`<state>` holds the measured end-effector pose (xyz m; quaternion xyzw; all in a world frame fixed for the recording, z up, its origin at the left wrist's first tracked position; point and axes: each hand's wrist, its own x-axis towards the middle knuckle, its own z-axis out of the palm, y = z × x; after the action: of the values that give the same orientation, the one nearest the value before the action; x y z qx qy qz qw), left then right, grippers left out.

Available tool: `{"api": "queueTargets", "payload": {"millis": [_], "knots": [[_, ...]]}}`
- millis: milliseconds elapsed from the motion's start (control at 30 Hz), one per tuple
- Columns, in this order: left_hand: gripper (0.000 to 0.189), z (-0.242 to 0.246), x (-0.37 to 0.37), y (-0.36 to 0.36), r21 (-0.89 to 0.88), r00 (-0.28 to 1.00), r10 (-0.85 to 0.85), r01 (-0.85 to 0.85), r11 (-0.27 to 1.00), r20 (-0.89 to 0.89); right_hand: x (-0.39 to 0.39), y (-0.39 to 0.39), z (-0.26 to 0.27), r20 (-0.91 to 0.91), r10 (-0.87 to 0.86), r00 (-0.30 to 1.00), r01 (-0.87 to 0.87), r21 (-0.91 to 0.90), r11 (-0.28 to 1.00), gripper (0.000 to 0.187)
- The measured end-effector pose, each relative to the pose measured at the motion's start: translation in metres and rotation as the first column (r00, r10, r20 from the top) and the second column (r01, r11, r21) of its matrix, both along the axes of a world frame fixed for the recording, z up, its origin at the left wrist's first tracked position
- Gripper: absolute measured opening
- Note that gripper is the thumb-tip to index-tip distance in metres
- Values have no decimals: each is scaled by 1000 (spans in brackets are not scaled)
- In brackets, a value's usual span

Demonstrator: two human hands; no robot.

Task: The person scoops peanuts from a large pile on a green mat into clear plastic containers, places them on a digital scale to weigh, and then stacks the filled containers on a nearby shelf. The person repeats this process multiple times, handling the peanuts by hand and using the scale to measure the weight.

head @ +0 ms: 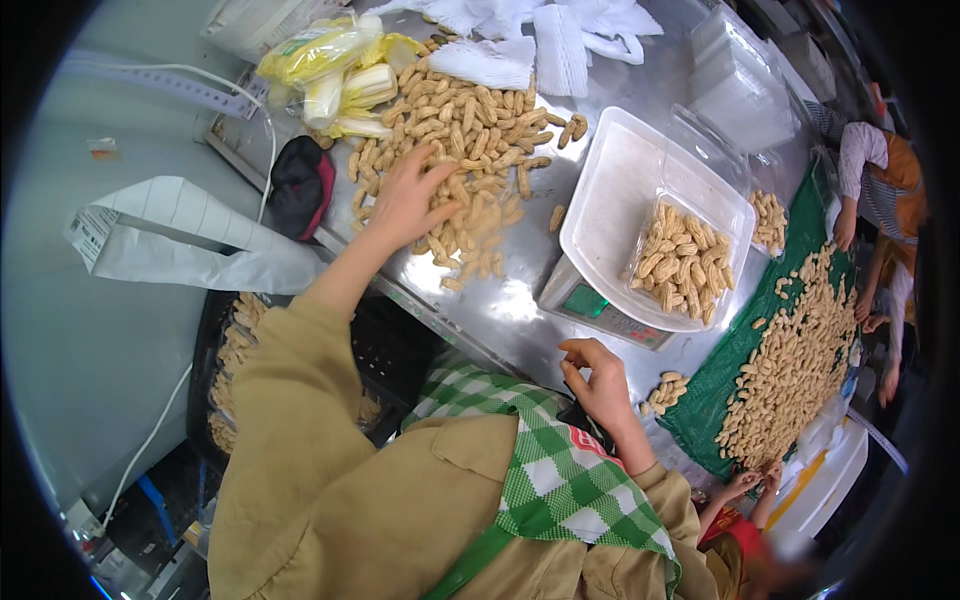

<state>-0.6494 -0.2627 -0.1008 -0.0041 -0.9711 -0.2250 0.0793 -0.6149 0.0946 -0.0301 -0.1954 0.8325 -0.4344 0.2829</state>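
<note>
My left hand (414, 196) is spread, palm down, at the near edge of a heap of unshelled peanuts (480, 127) on a metal table; peanuts beside its fingers are blurred. My right hand (600, 381), fingers loosely curled with a gap at the thumb and nothing seen in it, hovers by the table's front edge, near the digital scale (589, 301). On the scale rests a white plastic tray (611, 180), and in its right part a clear plastic box of peanuts (682, 262) with its lid raised. A small group of peanuts (666, 393) lies right of my right hand.
Bagged vegetables (322, 52), white foam net sleeves (487, 61) and stacked clear boxes (739, 82) stand at the back. A dark cloth item (296, 187) and label backing strip (202, 232) are at left. On the right, other people's hands touch peanuts on a green sheet (694, 409).
</note>
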Motion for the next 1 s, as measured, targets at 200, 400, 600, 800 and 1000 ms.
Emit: {"api": "queueTargets", "payload": {"millis": [200,400,600,800,1000], "knots": [[35,-11,32,-23,77,983,167,-161,984,-80,-1,4,-6,18,-13,1000,13,-12,1000,21],[36,-4,3,-8,60,947,237,-229,971,-217,-8,-5,2,32,27,999,-28,17,999,21],[38,-9,-71,19,3,964,208,-211,978,-168,-8,-7,2,-1,58,998,-58,38,998,21],[49,-6,-109,52,-270,998,-30,15,963,-50,-6,-6,1,-37,57,998,-56,34,998,21],[54,0,-83,27,-238,994,-46,68,969,100,-9,-1,8,-23,19,1000,-18,51,999,21]]}}
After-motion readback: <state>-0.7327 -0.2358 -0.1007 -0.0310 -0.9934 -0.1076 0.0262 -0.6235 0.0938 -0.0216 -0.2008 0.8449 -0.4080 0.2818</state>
